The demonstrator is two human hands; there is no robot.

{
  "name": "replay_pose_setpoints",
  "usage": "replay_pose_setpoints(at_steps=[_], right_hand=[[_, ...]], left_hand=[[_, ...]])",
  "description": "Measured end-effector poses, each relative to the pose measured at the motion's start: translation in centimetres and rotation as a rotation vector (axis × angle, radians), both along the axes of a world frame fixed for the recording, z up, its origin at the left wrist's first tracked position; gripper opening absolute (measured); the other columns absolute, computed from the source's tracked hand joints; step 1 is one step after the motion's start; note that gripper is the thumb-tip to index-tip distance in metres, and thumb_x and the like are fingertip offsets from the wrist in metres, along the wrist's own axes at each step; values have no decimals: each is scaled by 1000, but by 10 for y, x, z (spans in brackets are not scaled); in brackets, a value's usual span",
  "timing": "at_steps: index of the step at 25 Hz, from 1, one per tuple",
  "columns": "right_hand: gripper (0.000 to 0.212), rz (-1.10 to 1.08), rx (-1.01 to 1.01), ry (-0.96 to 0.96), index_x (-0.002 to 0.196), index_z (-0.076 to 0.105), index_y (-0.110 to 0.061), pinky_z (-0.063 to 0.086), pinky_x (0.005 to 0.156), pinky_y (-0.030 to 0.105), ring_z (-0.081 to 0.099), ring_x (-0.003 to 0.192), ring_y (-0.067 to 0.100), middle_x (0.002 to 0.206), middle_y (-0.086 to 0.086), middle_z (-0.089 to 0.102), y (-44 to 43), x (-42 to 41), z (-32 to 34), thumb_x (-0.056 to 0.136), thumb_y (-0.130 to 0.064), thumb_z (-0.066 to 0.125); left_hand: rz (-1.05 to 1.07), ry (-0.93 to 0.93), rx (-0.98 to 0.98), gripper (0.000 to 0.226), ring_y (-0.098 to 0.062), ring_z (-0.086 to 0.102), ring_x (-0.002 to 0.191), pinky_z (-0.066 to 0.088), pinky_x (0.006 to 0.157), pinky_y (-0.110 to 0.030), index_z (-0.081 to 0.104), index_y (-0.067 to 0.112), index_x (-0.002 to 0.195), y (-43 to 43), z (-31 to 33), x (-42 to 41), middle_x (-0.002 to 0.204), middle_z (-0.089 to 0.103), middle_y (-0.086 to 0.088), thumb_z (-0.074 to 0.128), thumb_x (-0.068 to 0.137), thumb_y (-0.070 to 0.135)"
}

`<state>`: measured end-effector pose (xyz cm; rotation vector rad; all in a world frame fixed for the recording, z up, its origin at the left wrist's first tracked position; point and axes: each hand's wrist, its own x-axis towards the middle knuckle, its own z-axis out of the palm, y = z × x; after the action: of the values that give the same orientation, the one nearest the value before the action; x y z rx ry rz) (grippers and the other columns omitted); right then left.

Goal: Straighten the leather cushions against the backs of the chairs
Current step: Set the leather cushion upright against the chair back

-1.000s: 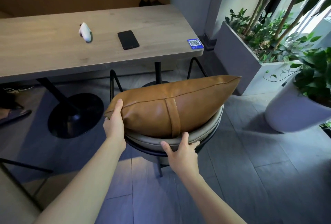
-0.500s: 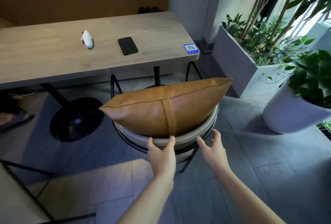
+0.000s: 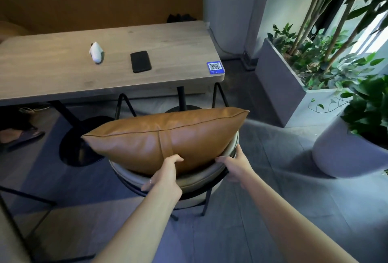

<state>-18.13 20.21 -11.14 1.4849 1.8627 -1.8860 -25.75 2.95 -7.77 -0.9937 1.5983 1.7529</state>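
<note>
A tan leather cushion [image 3: 147,143] with a centre strap lies lengthwise along the curved grey back of a round chair [image 3: 199,178], leaning against it, its right corner sticking out past the rim. My left hand [image 3: 165,175] grips the top of the chair back below the strap, fingertips touching the cushion's underside. Further right, my right hand [image 3: 236,165] curls over the same rim, beside the cushion's lower right edge. The chair seat is hidden behind the cushion.
A wooden table [image 3: 52,78] stands just beyond the chair with a black phone [image 3: 140,61], a white device [image 3: 96,52] and a QR sticker [image 3: 215,67]. A grey planter [image 3: 279,86] and white pot [image 3: 344,153] crowd the right. Someone's foot [image 3: 19,134] rests under the table.
My left hand left the cushion's left corner and came to the middle of the chair back. Both hands, open in the air half a second ago, now hold the rim.
</note>
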Motion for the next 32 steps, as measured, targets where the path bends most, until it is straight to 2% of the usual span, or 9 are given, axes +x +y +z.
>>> replay_pose_setpoints(at_steps=[7,10,14,17,22,25,28,30,32], right_hand=[[104,26,-167,65,142,32,-50,57,90,49,65,109,31,125,-7,63,16,-2,-4,60,-22,88],[110,28,-138,52,143,30,-54,56,88,57,66,108,43,110,-7,67,15,-1,-8,54,-28,89],[119,67,-92,52,145,25,-52,60,63,39,70,98,32,133,-7,60,14,-2,-9,45,-45,88],[122,75,-82,89,150,20,-48,57,59,32,66,102,28,140,-6,53,13,-1,-13,49,-47,87],[120,77,-85,96,155,11,-45,64,69,36,73,88,28,143,-4,48,8,4,-12,61,-50,86],[117,77,-92,82,155,10,-45,63,67,34,71,96,31,141,-3,48,9,3,-9,66,-48,85],[114,144,69,7,155,19,-31,56,92,43,63,116,32,144,0,51,3,4,-4,64,-62,79],[88,230,231,-61,141,38,-15,50,90,42,57,121,34,136,8,57,-4,7,6,75,-63,71],[66,350,392,-141,126,45,-10,45,78,38,58,115,34,126,10,59,-12,11,20,86,-59,62]], left_hand=[[-16,25,21,131,-44,44,125,33,100,-75,42,26,141,-1,-24,-19,147,38,-3,83,17,23],[-5,94,47,142,-44,46,126,35,100,-77,41,27,142,-6,-24,-14,147,40,-6,84,7,23],[-22,144,30,129,-45,33,141,32,104,-76,37,26,148,-5,-20,-7,160,27,-3,86,30,20],[-27,133,2,108,-47,31,143,31,105,-76,40,21,145,-3,-15,-8,161,26,-4,83,47,16],[-5,160,-25,130,-42,47,130,43,97,-74,44,22,143,-14,-27,-15,150,41,-7,91,21,23],[19,164,9,129,-41,43,133,40,99,-73,39,23,147,-16,-27,-16,153,36,-5,90,28,24],[-2,147,23,126,-38,40,135,45,98,-65,33,23,153,-21,-19,-6,154,34,-2,88,39,25],[-157,139,-87,110,-34,51,123,49,93,-50,33,16,151,-35,-11,8,142,47,-7,86,56,32],[-467,249,-451,74,-33,57,115,50,91,-41,44,12,144,-55,-4,25,133,59,-10,73,80,37]])
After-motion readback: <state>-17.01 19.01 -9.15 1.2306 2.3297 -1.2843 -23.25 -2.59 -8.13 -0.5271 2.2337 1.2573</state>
